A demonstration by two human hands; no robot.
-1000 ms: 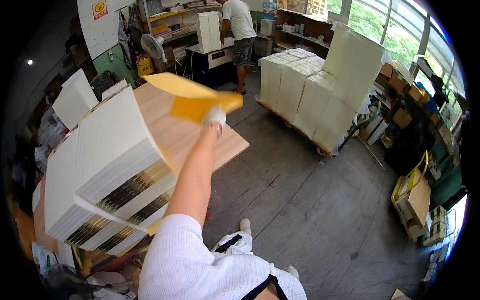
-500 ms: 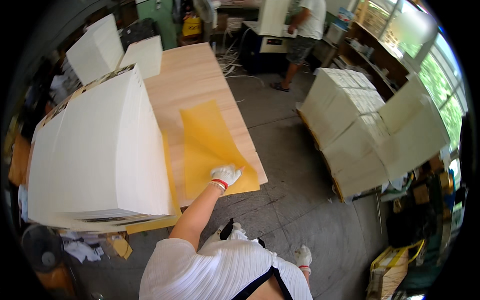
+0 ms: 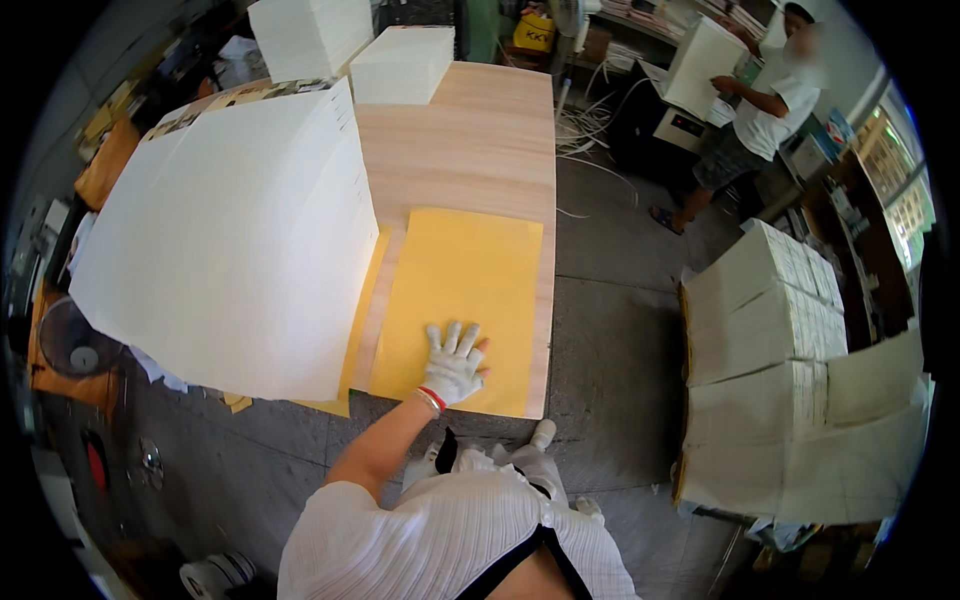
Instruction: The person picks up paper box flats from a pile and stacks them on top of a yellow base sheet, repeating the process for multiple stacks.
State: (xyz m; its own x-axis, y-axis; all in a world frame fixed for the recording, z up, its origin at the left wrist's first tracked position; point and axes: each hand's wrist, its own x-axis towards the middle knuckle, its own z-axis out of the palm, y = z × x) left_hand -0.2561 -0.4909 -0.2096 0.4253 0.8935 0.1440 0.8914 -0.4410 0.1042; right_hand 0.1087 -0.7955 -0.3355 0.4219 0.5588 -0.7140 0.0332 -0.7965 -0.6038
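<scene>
My left hand (image 3: 455, 362), in a white knit glove with a red band at the wrist, lies with fingers spread on a yellow sheet (image 3: 468, 265). The sheet rests flat on the wooden table (image 3: 455, 135), near its front right corner. Left of it rises a tall stack of large white paper (image 3: 235, 235), with another yellow sheet's edge (image 3: 366, 300) showing along its base. A small whitish shape (image 3: 588, 508) shows beside my right side; it may be my right gloved hand, but its fingers cannot be made out.
Smaller white stacks (image 3: 402, 68) stand at the table's far end. On the right, big wrapped white stacks (image 3: 750, 430) line the floor. A person (image 3: 765, 110) handles a white stack (image 3: 703, 65) by a dark machine at the back right. Loose cables (image 3: 590, 130) lie on the floor.
The yellow sheet, skewed and rippled before, now lies flat and squared on the table. My left hand has gone from bent fingers to spread flat. The view has turned left.
</scene>
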